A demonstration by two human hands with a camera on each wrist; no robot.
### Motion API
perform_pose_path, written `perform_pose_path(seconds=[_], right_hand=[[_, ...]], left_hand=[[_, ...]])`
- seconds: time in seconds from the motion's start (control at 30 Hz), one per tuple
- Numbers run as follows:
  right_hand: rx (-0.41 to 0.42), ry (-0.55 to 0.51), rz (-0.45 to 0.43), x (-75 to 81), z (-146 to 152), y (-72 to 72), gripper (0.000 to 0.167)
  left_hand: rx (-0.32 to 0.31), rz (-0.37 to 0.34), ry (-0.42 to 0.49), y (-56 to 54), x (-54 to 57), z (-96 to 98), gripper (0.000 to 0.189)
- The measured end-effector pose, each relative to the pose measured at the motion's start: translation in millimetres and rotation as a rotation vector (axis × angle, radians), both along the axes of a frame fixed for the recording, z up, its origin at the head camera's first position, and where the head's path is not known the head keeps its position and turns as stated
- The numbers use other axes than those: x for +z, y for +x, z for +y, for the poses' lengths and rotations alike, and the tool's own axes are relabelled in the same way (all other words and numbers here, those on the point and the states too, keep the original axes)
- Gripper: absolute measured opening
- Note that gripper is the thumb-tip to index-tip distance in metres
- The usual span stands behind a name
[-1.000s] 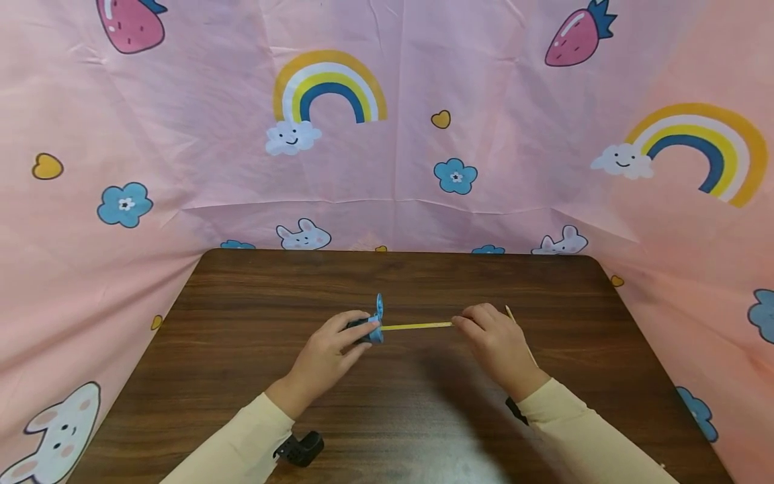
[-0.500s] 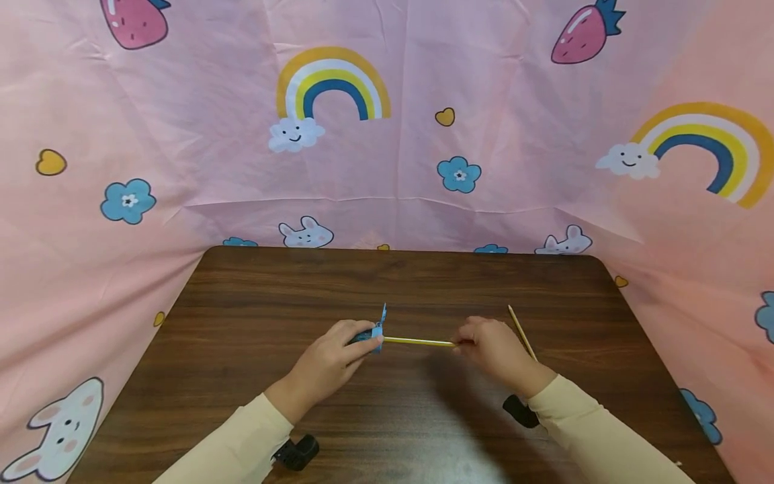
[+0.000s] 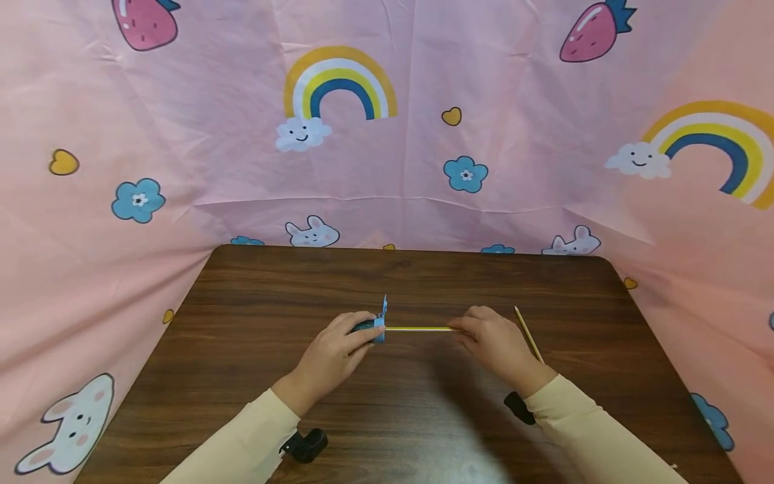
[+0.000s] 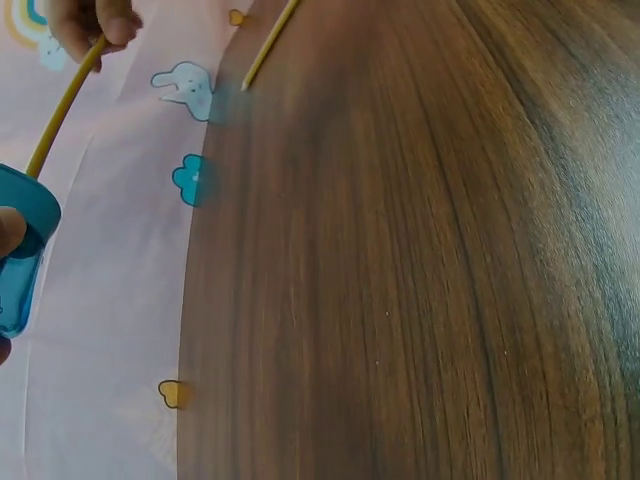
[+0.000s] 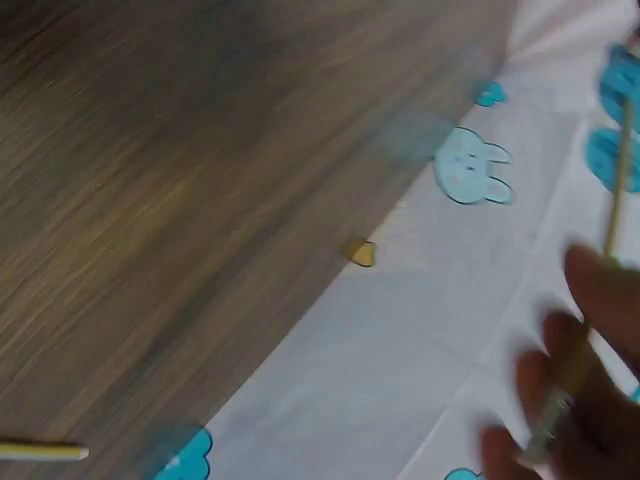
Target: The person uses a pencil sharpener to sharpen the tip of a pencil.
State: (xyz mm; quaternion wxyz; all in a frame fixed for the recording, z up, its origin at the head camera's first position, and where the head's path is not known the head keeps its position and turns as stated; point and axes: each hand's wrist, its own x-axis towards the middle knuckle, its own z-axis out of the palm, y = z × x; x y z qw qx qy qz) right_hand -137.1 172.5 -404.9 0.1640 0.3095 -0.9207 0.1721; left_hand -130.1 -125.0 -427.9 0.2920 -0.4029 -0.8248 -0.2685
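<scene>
My left hand [image 3: 329,349] grips a small blue pencil sharpener [image 3: 379,331] above the table, its round flip lid [image 3: 384,306] standing up. A yellow pencil [image 3: 417,329] runs level out of the sharpener to my right hand [image 3: 498,346], which pinches its far end. In the left wrist view the sharpener [image 4: 28,212] shows at the left edge with the pencil [image 4: 65,105] slanting up out of it. My right fingers are blurred in the right wrist view, around the pencil [image 5: 615,200]. The tip inside the sharpener is hidden.
A second pencil [image 3: 527,333] lies on the brown wooden table [image 3: 290,282], just beyond my right wrist and partly hidden by it. A pink patterned cloth [image 3: 399,154] hangs behind the table and along its sides. Black wrist cameras [image 3: 306,445] hang under both sleeves.
The sharpener and pencil dipped slightly, then rose back. My right fingers have shifted their hold on the pencil's end. The second pencil stays put; the head view has drifted a little.
</scene>
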Motion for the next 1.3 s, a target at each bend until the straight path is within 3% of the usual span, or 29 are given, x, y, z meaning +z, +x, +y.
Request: perform_pose_path(seconds=[0.13,0.23,0.37,0.47,0.53,0.6,0.67,0.73,0.8,0.83,0.9,1.0,1.07,1.13,1.3], right_hand=[[0.052,-0.013,0.322,-8.8,2,-3.4,0.016],[0.084,-0.033,0.451,-13.9,2,-6.4,0.01],[0.094,-0.065,0.539,-17.7,0,-8.0,0.029],[0.082,-0.087,0.512,-16.8,-2,-5.7,0.014],[0.068,-0.084,0.425,-13.6,-3,-3.1,0.004],[0.068,-0.08,0.25,-8.7,-3,-1.3,0.011],[0.086,-0.101,-0.05,-3.0,-1,-1.7,0.009],[0.099,-0.161,-0.396,2.4,2,-4.8,0.004],[0.088,-0.227,-0.682,6.5,6,-8.9,0.006],[0.084,-0.25,-0.777,7.7,8,-11.1,0.008],[0.086,-0.249,-0.829,9.6,9,-13.7,0.01],[0.057,-0.181,-0.719,13.1,6,-11.8,0.012],[0.013,-0.116,-0.59,15.0,3,-8.5,0.012],[-0.028,-0.064,-0.461,15.4,-1,-4.8,0.013],[0.009,-0.019,0.017,5.5,-4,-2.5,0.031]], left_hand=[[0.042,-0.089,0.039,1.3,1.7,0.7,0.039],[0.06,-0.16,0.072,2.0,3.5,0.6,0.039],[0.075,-0.228,0.093,3.6,5.7,0.6,0.04],[0.083,-0.211,0.065,4.9,5.5,0.4,0.041],[0.077,-0.168,0.032,5.7,4.2,-0.3,0.041],[0.056,-0.101,0.005,5.9,2.3,-1.4,0.04],[0.017,-0.032,-0.01,5.3,1.0,-2.5,0.039],[-0.028,0.034,-0.016,4.0,0.9,-3.1,0.026],[-0.064,0.083,-0.021,2.4,1.7,-3.1,0.017],[-0.076,0.096,-0.025,1.9,2.1,-3.1,0.02],[-0.085,0.101,-0.022,1.3,2.8,-2.8,0.018],[-0.066,0.074,-0.005,1.3,2.6,-2.2,0.028],[-0.046,0.047,0.011,1.3,2.2,-2.0,0.043],[-0.022,0.019,0.02,1.4,2.1,-2.2,0.041],[0.034,-0.054,0.042,2.1,3.3,-3.0,0.038]])
